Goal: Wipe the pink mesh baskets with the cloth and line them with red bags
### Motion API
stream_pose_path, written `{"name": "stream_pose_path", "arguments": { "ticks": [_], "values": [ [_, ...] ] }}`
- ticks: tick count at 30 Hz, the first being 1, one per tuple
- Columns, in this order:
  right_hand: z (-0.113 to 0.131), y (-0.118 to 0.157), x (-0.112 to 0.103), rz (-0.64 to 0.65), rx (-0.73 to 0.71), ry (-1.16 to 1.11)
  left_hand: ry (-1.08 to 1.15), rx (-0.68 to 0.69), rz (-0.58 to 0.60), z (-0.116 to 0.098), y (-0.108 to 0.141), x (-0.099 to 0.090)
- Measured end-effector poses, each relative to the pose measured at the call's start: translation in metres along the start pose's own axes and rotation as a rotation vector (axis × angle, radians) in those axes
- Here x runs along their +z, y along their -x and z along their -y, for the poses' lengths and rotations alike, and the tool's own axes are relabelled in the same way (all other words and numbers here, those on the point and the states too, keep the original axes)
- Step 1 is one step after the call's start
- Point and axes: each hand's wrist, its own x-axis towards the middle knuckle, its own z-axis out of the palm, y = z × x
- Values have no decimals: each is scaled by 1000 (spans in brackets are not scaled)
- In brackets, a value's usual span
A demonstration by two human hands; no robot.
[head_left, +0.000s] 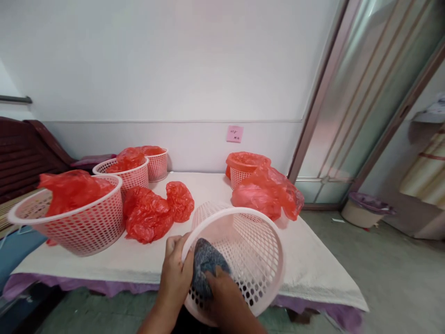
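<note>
A pink plastic basket (259, 260) with a perforated wall lies tilted, its mouth facing me, at the front of the white-covered table. My left hand (177, 264) grips its rim on the left side, thumb inside and fingers outside. Inside the basket, my right hand (222, 292) holds a dark grey-blue cloth (206, 260) pressed against the left inner wall. Part of the right hand's fingers is hidden behind the cloth.
On the left stand several pink baskets (93, 232) with red plastic bags in them. Crumpled red bags (149, 215) lie beside them. A bag-lined basket (239, 176) and a loose red bag (267, 192) are at the back right. A bin (363, 213) stands on the floor.
</note>
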Motion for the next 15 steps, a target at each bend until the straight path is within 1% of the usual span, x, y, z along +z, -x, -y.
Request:
{"name": "stream_pose_path", "arguments": {
  "ticks": [2,3,4,5,7,9,11,13,15],
  "values": [
    [-13,3,-12,93,27,223,-47,45,41,-5,-14,-4],
    [-19,3,-18,124,55,309,-74,60,68,-8,-21,-5],
    [-23,3,-23,132,83,342,-100,71,94,-11,-27,-6],
    [-25,4,-27,141,94,333,-121,78,120,-15,-33,-6],
    [-21,7,-30,171,59,217,-146,90,164,-23,-44,-5],
    [-12,12,-27,213,-12,36,-154,104,190,-31,-55,-4],
    [-5,18,-19,205,-77,-77,-162,116,218,-38,-65,-3],
    [-2,22,-7,135,-153,-47,-165,119,237,-41,-74,-1],
    [-5,24,6,38,-226,46,-156,115,250,-43,-82,3]
  ]
}}
